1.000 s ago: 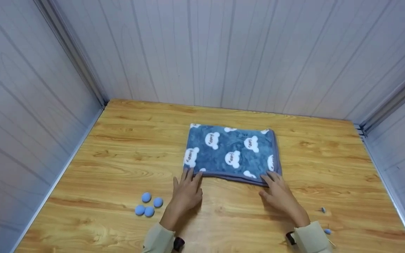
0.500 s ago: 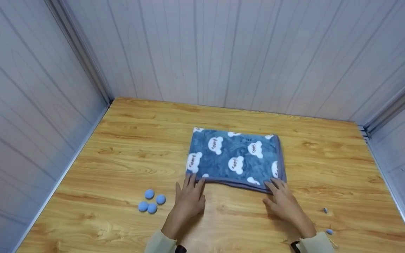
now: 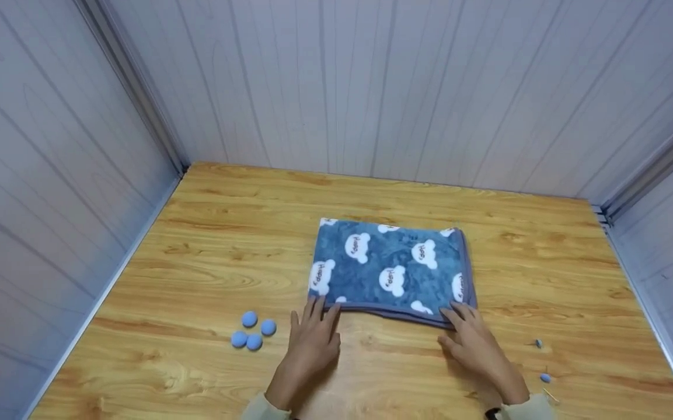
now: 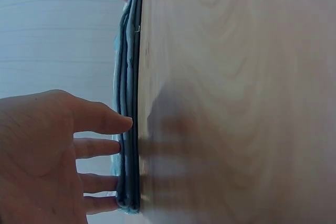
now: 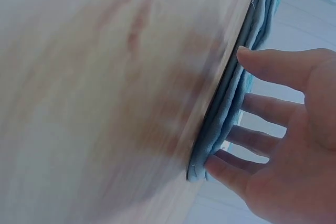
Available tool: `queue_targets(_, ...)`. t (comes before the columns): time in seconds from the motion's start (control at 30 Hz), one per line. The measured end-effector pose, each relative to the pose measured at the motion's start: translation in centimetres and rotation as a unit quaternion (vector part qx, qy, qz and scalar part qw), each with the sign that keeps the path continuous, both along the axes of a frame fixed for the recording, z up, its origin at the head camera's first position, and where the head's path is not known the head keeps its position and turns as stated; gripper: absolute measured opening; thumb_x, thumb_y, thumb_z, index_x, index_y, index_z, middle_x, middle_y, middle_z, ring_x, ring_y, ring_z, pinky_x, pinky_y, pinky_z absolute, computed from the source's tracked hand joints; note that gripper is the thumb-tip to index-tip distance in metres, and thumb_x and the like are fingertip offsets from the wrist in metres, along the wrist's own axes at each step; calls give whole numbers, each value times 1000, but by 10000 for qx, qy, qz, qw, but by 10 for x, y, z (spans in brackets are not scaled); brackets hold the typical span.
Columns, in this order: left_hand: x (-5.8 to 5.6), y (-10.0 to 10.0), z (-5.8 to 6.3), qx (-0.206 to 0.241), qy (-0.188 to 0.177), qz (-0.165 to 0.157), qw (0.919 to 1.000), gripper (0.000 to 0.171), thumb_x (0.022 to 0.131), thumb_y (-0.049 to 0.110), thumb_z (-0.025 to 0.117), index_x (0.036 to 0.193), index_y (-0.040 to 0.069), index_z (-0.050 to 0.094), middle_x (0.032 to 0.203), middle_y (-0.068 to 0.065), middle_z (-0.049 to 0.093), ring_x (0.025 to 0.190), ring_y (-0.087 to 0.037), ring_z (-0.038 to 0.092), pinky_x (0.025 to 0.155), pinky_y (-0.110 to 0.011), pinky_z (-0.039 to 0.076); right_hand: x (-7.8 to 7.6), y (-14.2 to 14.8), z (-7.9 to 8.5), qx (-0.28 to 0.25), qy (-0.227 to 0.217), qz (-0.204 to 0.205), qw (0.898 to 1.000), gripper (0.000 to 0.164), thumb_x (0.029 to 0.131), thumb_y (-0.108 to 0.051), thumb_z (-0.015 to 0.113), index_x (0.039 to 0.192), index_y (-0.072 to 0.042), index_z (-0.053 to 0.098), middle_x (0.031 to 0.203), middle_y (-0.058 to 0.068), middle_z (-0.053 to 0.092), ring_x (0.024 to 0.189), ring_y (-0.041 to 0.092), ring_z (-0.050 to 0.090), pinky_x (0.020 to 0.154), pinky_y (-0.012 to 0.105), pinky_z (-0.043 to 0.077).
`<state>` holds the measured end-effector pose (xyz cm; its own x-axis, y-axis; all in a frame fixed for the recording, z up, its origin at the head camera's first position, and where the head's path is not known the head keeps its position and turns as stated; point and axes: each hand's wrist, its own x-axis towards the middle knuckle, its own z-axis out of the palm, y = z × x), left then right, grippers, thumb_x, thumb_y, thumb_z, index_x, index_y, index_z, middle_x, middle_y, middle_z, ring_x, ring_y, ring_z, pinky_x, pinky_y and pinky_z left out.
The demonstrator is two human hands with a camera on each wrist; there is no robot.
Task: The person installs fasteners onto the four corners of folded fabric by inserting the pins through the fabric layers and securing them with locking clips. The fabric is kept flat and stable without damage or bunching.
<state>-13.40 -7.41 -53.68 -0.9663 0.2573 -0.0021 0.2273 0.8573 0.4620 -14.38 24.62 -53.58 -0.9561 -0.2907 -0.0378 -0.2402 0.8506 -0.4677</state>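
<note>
A folded blue fleece blanket (image 3: 394,268) with white bear-head prints and a grey-blue border lies flat on the wooden table. My left hand (image 3: 311,344) rests its fairly straight fingertips on the blanket's near left corner. At the near right corner, the fingertips of my right hand (image 3: 476,344) touch the border. In the left wrist view, several stacked layers of the blanket (image 4: 128,103) show edge-on beside the thumb and spread fingers. The right wrist view has my thumb and fingers at the layered edge of the blanket (image 5: 226,103), with the fingers reaching onto its top side.
Several round blue caps (image 3: 254,342) lie grouped on the table (image 3: 213,233) left of my left hand. Two small blue-headed pieces with thin stems, one a blue pin-like piece (image 3: 545,378), lie right of my right hand. A panelled wall (image 3: 348,87) closes the back.
The blanket has slid a little toward me, with both hands staying at its near corners. The camera view has shifted slightly.
</note>
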Motion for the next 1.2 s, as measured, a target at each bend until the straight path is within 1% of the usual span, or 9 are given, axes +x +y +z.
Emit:
queue_targets(0.2, -3, 1, -2, 33, -112, 16, 9999, 49, 88, 15, 59, 136, 8, 50, 143, -23, 36, 136, -42, 24, 101, -68, 18, 0, 0, -2, 10, 238, 2, 9997, 47, 86, -17, 68, 129, 0, 55, 134, 25, 44, 125, 46, 35, 92, 61, 37)
queue_targets(0.4, -2, -1, -3, 21, -226, -1, 9997, 50, 88, 17, 59, 136, 10, 50, 143, -22, 37, 136, -42, 24, 100, -69, 19, 1, 1, -2, -26, 119, -33, 9999, 47, 86, -19, 70, 128, -2, 56, 135, 23, 44, 125, 44, 35, 92, 60, 38)
queue_targets(0.5, -2, -1, -2, -23, -281, 3, 9996, 49, 88, 17, 60, 136, 11, 50, 143, -21, 37, 136, -42, 24, 100, -69, 19, 1, 3, -2, -68, 105, -23, 9999, 47, 87, -24, 69, 127, -3, 57, 135, 22, 44, 125, 44, 36, 91, 59, 40)
queue_targets(0.63, -2, -2, 0, -14, -231, 18, 9997, 49, 88, 17, 61, 136, 12, 51, 142, -21, 37, 135, -42, 25, 100, -69, 19, -2, 4, -1, -115, 60, -82, 9999, 48, 88, -30, 67, 127, -4, 58, 135, 21, 46, 125, 42, 36, 89, 58, 41)
queue_targets(0.83, -2, -3, 2, -36, -236, 2, 9997, 49, 88, 18, 61, 136, 12, 50, 143, -22, 36, 135, -42, 25, 100, -69, 19, -6, 2, 1, 104, -77, -169, 9998, 46, 87, -24, 68, 128, -5, 58, 135, 21, 46, 125, 42, 37, 90, 59, 41)
queue_targets(0.97, -4, -3, 1, -31, -338, 8, 9994, 50, 88, 18, 61, 136, 11, 50, 143, -21, 36, 135, -43, 25, 100, -69, 19, -7, 3, 1, 147, 1, -174, 9997, 46, 85, -24, 70, 125, -5, 60, 132, 20, 49, 122, 42, 40, 91, 59, 39)
queue_targets(1.1, -7, -3, 1, 10, -446, 6, 9990, 49, 88, 18, 61, 136, 11, 51, 143, -21, 35, 135, -43, 24, 99, -70, 19, -6, 4, 1, 12, 142, -155, 9998, 44, 86, -28, 68, 123, -4, 61, 130, 19, 50, 120, 42, 41, 90, 58, 40)
queue_targets(1.2, -10, -3, 2, 18, -540, 2, 9985, 49, 88, 18, 61, 136, 11, 51, 144, -21, 35, 135, -44, 24, 99, -70, 18, -7, 5, 0, -67, 152, -160, 9997, 44, 88, -29, 67, 123, -5, 61, 130, 18, 50, 121, 41, 40, 90, 57, 40)
